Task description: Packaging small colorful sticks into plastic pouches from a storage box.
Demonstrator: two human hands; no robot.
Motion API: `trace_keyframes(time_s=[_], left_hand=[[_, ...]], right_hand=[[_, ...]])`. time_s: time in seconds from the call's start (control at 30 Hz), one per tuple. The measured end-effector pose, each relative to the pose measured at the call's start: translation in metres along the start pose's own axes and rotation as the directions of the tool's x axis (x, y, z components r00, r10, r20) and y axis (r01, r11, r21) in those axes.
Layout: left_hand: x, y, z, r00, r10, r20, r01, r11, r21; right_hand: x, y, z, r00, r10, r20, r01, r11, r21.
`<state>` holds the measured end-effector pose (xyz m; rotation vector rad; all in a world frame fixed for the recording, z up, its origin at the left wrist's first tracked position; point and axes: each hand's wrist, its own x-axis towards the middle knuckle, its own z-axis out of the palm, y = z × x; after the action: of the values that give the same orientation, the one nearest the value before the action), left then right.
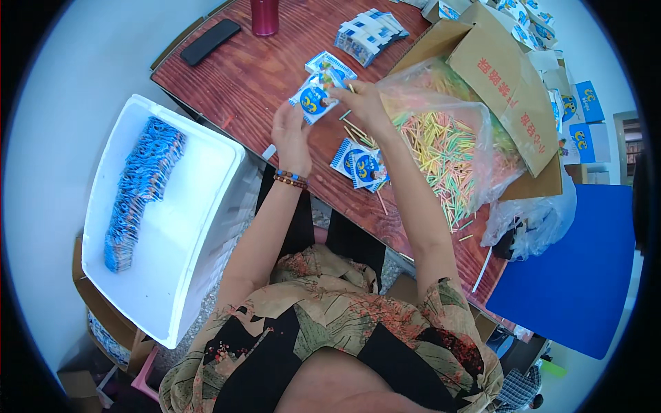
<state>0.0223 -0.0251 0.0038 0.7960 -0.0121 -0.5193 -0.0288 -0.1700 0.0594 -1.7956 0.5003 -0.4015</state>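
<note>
Near the middle of the table, my left hand [290, 131] grips a small blue-and-white packet [312, 103] by its lower left side. My right hand [366, 109] is at the packet's right edge, its fingers pinched around what looks like a thin yellowish stick [352, 88]. Part of that grip is hidden. Just behind the held packet lies another flat packet [330, 63]. Below my right wrist, several similar packets [363, 166] overlap on the table, with loose coloured sticks [359, 133] beside them.
An open carton [506, 89] lined with clear plastic spills a heap of pastel sticks [441, 155] at the right. A white tub [200, 227] at the left holds rows of blue packets [141, 193]. Farther back are a phone [210, 41], a red cup [264, 17] and stacked packets [370, 36].
</note>
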Motion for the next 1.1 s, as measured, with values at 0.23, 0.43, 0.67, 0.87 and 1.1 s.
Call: trace_keyframes(time_s=[0.23,0.43,0.67,0.87,1.1], left_hand=[[0.016,-0.008,-0.010,0.888,0.272,0.370,-0.447,0.321,0.835],[0.007,-0.008,-0.006,0.854,0.250,0.456,-0.496,0.132,0.858],[-0.052,-0.010,0.019,0.825,-0.016,0.565,-0.565,-0.028,0.824],[-0.050,-0.021,0.016,0.779,-0.099,0.619,-0.626,-0.159,0.763],[-0.025,-0.014,0.005,0.668,0.025,0.744,-0.741,-0.067,0.668]], right_hand=[[0.056,0.010,-0.004,0.984,0.134,-0.117,-0.178,0.776,-0.606],[0.013,0.018,-0.033,0.954,-0.114,-0.277,-0.060,0.834,-0.549],[-0.129,0.025,-0.075,0.977,0.108,-0.184,-0.172,0.909,-0.380],[-0.192,0.022,-0.047,0.987,0.114,-0.114,-0.161,0.630,-0.760],[-0.201,0.042,-0.068,0.950,-0.007,-0.313,-0.262,0.528,-0.808]])
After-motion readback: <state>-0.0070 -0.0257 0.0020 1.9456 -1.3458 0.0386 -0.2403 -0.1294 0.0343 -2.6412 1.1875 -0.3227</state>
